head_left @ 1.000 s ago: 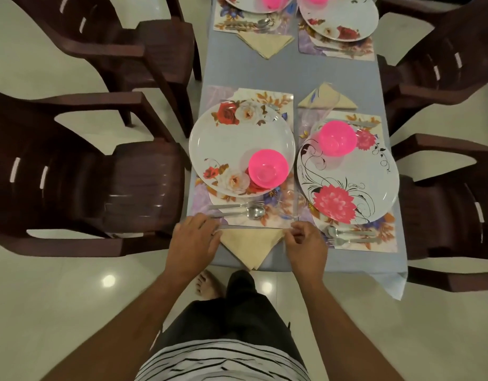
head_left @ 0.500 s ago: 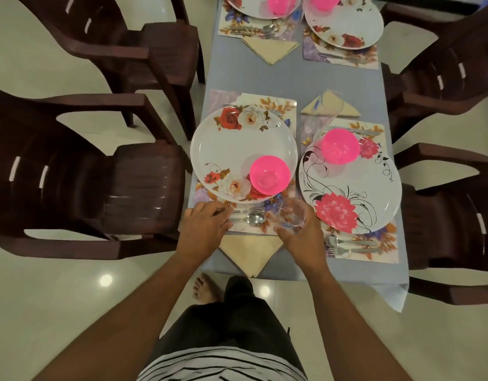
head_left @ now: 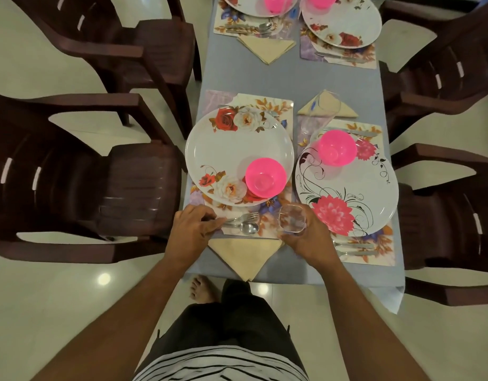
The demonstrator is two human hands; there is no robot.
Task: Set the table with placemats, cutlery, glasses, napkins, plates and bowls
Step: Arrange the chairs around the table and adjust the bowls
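Observation:
My right hand (head_left: 308,237) grips a clear glass (head_left: 291,218) upright at the near right corner of the floral placemat (head_left: 275,101). My left hand (head_left: 192,229) pinches the handles of the fork and spoon (head_left: 244,224) lying on that mat's near edge. A white rose plate (head_left: 232,158) sits on the mat and carries a pink bowl (head_left: 265,176). A beige folded napkin (head_left: 245,255) lies just below the mat, between my hands. To the right, a second plate (head_left: 355,188) with a pink bowl (head_left: 336,147) has cutlery (head_left: 355,248) beside it.
Dark brown plastic chairs (head_left: 86,185) flank both long sides of the narrow grey table (head_left: 286,78). Another napkin (head_left: 326,105) with a clear glass on it lies mid-table. Two more place settings (head_left: 341,26) sit at the far end. My bare foot shows on the floor.
Both hands left the napkin's corners and moved up onto the placemat. The right hand took hold of the glass, the left went to the cutlery handles.

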